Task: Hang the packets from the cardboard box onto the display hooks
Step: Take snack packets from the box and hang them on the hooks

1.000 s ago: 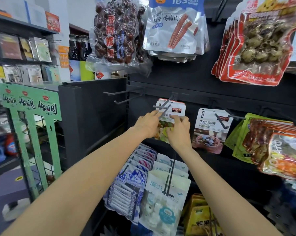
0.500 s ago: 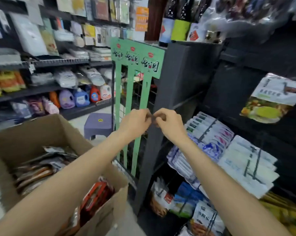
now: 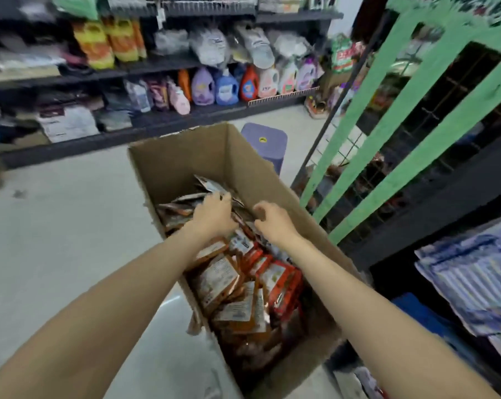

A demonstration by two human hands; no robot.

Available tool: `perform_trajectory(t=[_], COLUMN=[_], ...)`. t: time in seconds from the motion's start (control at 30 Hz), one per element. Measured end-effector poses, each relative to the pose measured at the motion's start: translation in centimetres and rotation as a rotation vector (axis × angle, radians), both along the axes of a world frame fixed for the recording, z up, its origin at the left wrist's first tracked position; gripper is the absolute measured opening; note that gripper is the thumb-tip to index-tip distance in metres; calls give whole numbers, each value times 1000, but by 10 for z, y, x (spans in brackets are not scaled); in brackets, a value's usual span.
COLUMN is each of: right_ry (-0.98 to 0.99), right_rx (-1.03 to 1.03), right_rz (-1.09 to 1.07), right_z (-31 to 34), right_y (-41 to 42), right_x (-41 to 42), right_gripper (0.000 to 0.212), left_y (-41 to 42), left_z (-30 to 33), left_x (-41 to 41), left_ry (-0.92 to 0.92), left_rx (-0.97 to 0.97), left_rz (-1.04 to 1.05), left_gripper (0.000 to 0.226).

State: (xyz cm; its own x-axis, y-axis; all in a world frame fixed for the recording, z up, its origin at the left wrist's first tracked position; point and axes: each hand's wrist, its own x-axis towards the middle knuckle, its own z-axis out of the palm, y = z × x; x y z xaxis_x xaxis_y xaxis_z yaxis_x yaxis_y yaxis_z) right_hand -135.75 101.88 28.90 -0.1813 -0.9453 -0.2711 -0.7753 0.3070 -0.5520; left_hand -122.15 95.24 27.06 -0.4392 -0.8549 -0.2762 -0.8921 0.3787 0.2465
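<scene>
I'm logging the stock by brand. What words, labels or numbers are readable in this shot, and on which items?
None can be read.
Packets in the cardboard box: white labels with print, too blurred.
Detergent bottles on the far shelf: coloured labels, too small and blurred.
Green rack: red marks on its top panel, blurred.
Purple stool: a small yellow sticker, unreadable.
Blue and white packs at right: print blurred.

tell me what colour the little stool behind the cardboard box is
The stool is a muted purple with a small yellow mark on its seat, seen in the head view.
</scene>
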Motion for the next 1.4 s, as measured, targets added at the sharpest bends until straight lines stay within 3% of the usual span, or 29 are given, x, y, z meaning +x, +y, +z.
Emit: perform_trajectory(t=[0.13, 0.27, 0.43, 0.53, 0.6, 0.73, 0.87, 0.97, 1.07, 1.2, 1.3, 1.4], right_ry=[-8, -101, -66, 1, 36, 89, 107, 112, 12, -258, -488, -359], right_rx=[129, 241, 368, 400, 432, 443, 428, 403, 398, 389, 307, 181], right_rz=[36, 55, 35, 113, 170, 217, 209, 198, 117, -9, -311, -493], right_z=[-42, -76, -85, -89, -92, -100, -109, -105, -98, -80, -58, -32], right_y=[-38, -67, -84, -96, -100, -93, -89, -91, -90, -79, -72, -67], right_x=[16, 27, 30, 28, 29, 35, 36, 36, 37, 34, 29, 22], right_gripper=[59, 85, 94, 82, 77, 74, 75, 71, 63, 61, 69, 82], left_y=[-41, -71, -89, -99, -107, -124, -129, -126, -123, -109, -95, -83], left_z=[-23, -30, -55, -57, -58, -68, -73, -71, -59, -26, 5, 38], left_x=[21, 26, 24, 24, 22, 12, 7, 2, 1, 11, 15, 13], left_ry=[-97, -72, -81, -33, 58, 249, 523, 470, 503, 681, 713, 715], left_rx=[45, 303, 403, 474, 512, 475, 489, 335, 372, 489, 482, 402], left_rz=[-22, 44, 106, 142, 228, 531, 779, 761, 681, 532, 386, 278], left_gripper=[95, 105, 106, 110, 102, 46, 25, 23, 20, 11, 21, 24])
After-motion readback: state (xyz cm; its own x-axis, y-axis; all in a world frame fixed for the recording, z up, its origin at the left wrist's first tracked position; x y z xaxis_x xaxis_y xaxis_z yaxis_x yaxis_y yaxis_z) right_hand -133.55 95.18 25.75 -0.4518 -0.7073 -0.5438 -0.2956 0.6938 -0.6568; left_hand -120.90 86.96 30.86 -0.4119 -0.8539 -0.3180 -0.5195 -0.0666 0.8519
